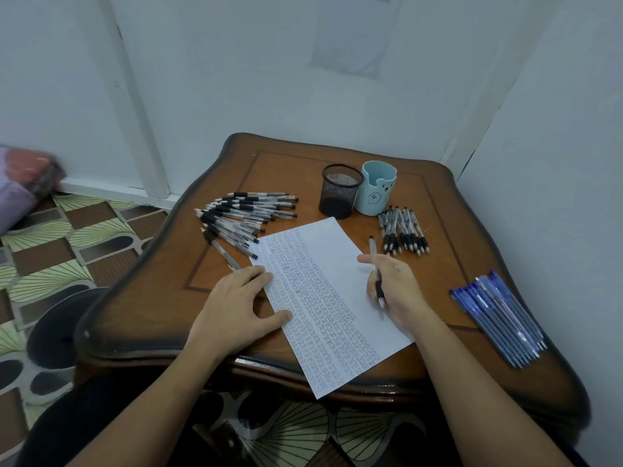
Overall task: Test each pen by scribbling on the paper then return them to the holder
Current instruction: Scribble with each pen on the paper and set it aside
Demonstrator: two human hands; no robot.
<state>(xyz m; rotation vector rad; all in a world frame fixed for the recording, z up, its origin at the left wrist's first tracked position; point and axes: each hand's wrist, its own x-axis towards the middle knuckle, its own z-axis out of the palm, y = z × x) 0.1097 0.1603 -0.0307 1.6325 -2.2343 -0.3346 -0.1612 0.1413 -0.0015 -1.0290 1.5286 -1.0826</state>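
A brown wooden table [141, 298] sits in a white corner. The left hand [236, 305] lies flat, fingers spread, on the paper [323, 298] (it is full of tiny scribbles). The right hand [397, 284] pinches a black-grip pen [376, 274], tip at the paper's right edge. A mesh holder [340, 193] and a bear cup [377, 193] stand behind. Black pens [246, 214] lie left, blue pens [499, 315] right.

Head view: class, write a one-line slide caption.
The right hand holds a pen over the scribbled paper while the left hand rests on its edge.

Dim cool light, soft shadows, blurred bowed edges
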